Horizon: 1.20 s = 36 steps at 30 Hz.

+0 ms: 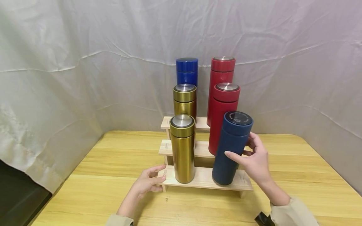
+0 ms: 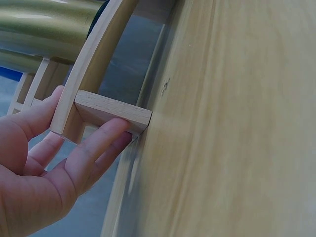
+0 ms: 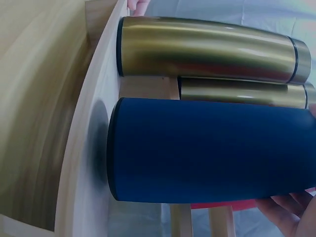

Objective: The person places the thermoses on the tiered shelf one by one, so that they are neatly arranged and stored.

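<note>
My right hand grips a dark blue thermos flask around its body, thumb in front and fingers behind. The flask leans slightly right over the lowest step of a wooden tiered stand. A narrow shadowed gap shows by its base in the right wrist view. At the left end of that step, my left hand holds the board's corner, its thumb at the board and fingertips against the short leg. A gold flask stands upright on the same step, between both hands.
Behind, on the middle step, stand another gold flask and a red flask. A bright blue flask and a second red one occupy the top step. Grey cloth hangs behind the wooden table.
</note>
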Each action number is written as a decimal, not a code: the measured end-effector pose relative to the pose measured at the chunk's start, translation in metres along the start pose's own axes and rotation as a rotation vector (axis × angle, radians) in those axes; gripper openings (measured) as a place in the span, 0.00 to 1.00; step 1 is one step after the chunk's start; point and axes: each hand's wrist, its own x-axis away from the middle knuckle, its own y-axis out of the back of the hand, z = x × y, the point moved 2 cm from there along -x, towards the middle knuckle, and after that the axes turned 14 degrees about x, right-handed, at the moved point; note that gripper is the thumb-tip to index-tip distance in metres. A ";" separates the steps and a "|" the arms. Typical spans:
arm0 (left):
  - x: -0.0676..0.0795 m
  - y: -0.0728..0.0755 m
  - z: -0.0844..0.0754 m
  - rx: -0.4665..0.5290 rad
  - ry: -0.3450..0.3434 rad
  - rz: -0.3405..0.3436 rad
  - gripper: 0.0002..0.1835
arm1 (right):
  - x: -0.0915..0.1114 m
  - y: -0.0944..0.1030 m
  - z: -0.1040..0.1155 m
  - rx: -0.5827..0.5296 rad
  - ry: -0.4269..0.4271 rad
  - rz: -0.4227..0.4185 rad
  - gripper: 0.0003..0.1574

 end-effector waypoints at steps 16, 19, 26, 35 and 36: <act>0.000 0.002 0.001 0.000 0.001 -0.004 0.30 | 0.005 -0.017 -0.026 0.062 0.018 0.037 0.49; 0.000 0.002 0.001 -0.003 0.001 -0.007 0.30 | 0.005 -0.014 -0.014 0.045 0.009 0.052 0.48; 0.001 0.002 0.001 -0.002 0.003 -0.005 0.30 | 0.007 -0.004 0.028 0.033 -0.020 0.118 0.46; 0.003 -0.006 -0.004 -0.116 -0.039 -0.025 0.29 | 0.015 0.002 0.015 -0.053 0.016 0.167 0.41; 0.003 -0.009 -0.006 -0.185 -0.062 -0.044 0.28 | 0.017 0.003 0.013 -0.061 0.025 0.153 0.39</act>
